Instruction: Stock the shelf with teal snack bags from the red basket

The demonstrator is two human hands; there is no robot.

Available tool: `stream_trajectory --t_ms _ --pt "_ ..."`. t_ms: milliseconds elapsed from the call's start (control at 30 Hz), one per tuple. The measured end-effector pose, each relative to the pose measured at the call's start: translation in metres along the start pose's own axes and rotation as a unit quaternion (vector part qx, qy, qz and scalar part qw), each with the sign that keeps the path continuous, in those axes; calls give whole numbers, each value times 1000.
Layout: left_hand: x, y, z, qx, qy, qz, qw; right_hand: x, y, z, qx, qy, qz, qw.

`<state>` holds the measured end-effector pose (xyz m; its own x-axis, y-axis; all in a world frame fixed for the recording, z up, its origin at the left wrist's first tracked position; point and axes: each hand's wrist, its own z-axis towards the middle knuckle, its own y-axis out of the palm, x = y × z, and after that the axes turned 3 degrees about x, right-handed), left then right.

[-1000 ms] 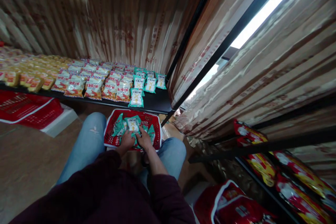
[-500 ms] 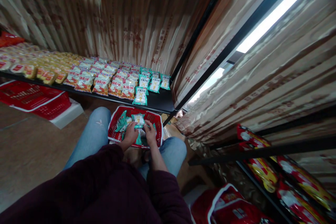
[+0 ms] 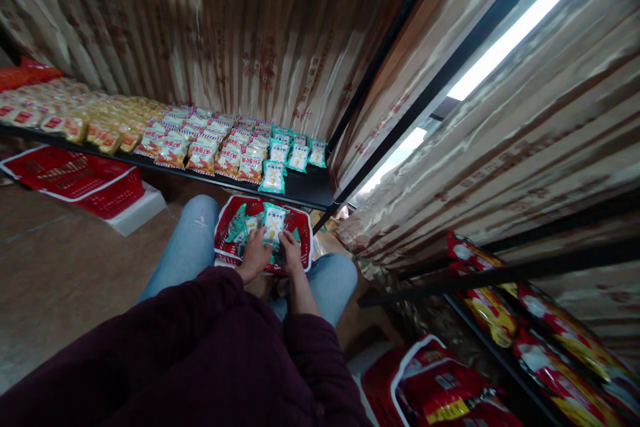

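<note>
Because the packet is light and soft, we seem to hold it by both lower edges, which leaves its printed face flat and readable. Our left hand (image 3: 256, 250) grips the lower left of the green packet (image 3: 275, 220) with bent fingers, and our right hand (image 3: 291, 250) pinches its lower right. The packet is upright at the middle of the basket (image 3: 300, 215); whether it rests on the loose packets (image 3: 237, 224) beneath, we cannot tell. The basket sits between our left knee (image 3: 198, 219) and right knee (image 3: 334, 283), probably to steady it within easy reach of the shelf (image 3: 313, 191). On that shelf the green rows (image 3: 299, 157) face outward, likely so that the fronts show, beside the striped packets (image 3: 203, 155).

Counting, we have one packet in our fingers and at least two more in the basket, the others too hidden by our hands to number. We make out at least six green ones on the shelf, one alone at the front edge. Five striped ones line the front, with more behind; the yellow packs (image 3: 109, 140) farther left are too many to count.
</note>
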<state>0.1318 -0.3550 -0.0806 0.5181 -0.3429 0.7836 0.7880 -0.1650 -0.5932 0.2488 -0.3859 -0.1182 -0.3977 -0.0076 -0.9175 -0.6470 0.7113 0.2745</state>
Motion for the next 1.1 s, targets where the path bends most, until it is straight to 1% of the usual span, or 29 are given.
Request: stream_trajectory --t_ms 133,300,533,633,767,933,1100 --pt "4 0 -2 4 -4 -2 1000 -8 -3 -11 -20 10 0 1000" --pt "7 1 -5 -5 -7 -6 1000 -16 -4 -20 -43 4 -8 999" --pt "10 -2 -6 -17 -11 -4 1000 -15 -2 -22 -54 -10 -34 998" --pt "11 -3 -7 -28 -6 0 1000 -14 -2 -22 -64 -10 -38 997" --pt "12 -5 -8 -42 2 8 999 -14 -1 -22 -61 -8 -41 997" --pt "13 -5 -8 -46 6 20 999 -13 -3 -22 -61 -44 -69 995" --pt "13 -3 -5 -39 -18 29 999 -16 -12 -23 -100 -96 -125 982"
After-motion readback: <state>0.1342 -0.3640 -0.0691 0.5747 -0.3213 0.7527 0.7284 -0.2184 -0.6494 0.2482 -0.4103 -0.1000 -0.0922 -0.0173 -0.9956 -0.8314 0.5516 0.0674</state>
